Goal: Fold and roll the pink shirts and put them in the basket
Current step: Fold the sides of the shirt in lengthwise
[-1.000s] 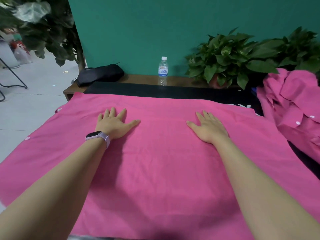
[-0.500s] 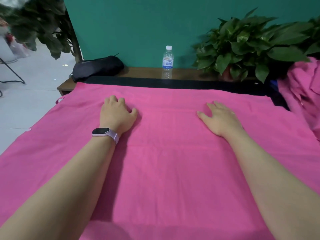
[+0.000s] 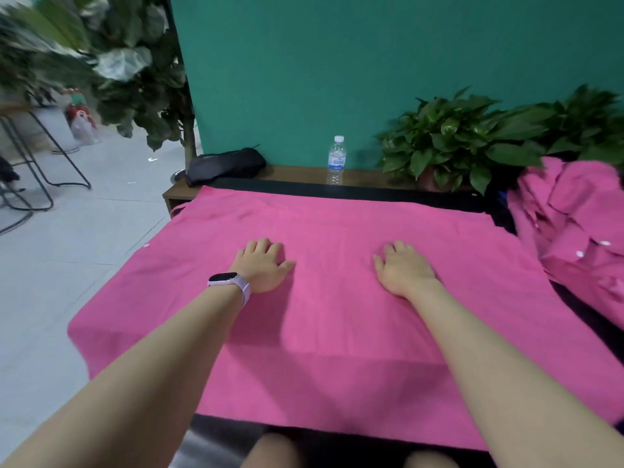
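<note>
Two hands, left hand (image 3: 261,266) and right hand (image 3: 403,270), fingers flat, press the sideways-lying pink shirt (image 3: 337,332).

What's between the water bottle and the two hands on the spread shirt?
In the head view: the wooden shelf, a black strip, then bare pink shirt up to the left hand and right hand. Nothing else lies there.
</note>
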